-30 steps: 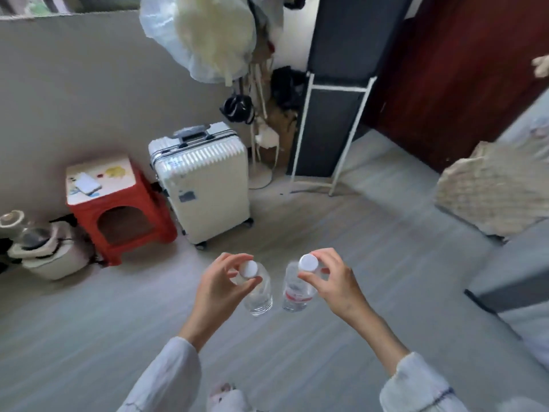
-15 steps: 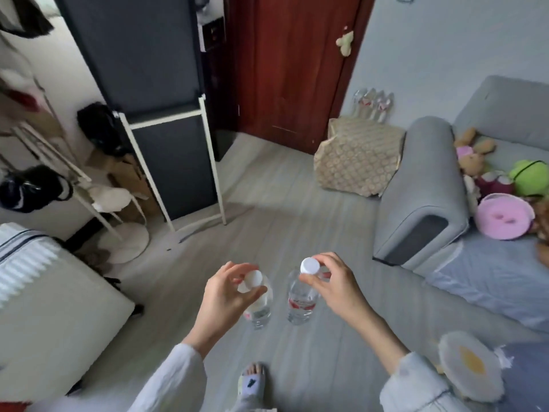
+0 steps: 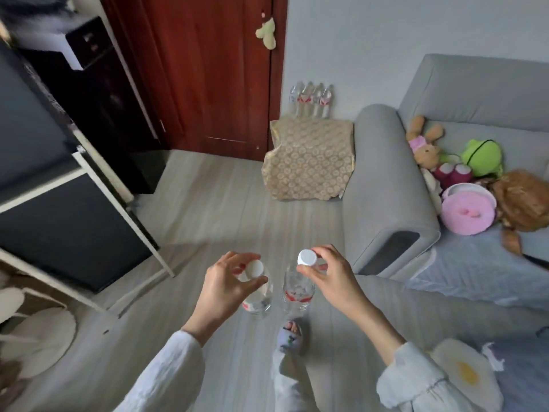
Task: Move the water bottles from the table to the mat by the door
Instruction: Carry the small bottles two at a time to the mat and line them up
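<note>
My left hand (image 3: pixel 224 285) pinches the white cap of a clear water bottle (image 3: pixel 258 301) that hangs below it over the floor. My right hand (image 3: pixel 329 275) holds a second clear bottle (image 3: pixel 297 295) by its cap in the same way. Both bottles have red-and-white labels. Ahead, a beige patterned mat (image 3: pixel 309 162) lies on the floor to the right of the dark red door (image 3: pixel 214 72). Several bottles (image 3: pixel 312 99) stand in a row along the mat's far edge, against the wall.
A grey sofa (image 3: pixel 386 185) with soft toys (image 3: pixel 463 173) fills the right side. A dark panel in a white frame (image 3: pixel 74 227) stands on the left. The grey floor (image 3: pixel 225 203) runs from my slippered foot (image 3: pixel 289 337) to the mat.
The view has swung right, from the suitcase and red stool to the door, mat and sofa, and moved closer to them. Both hands keep their bottles held the same way.
</note>
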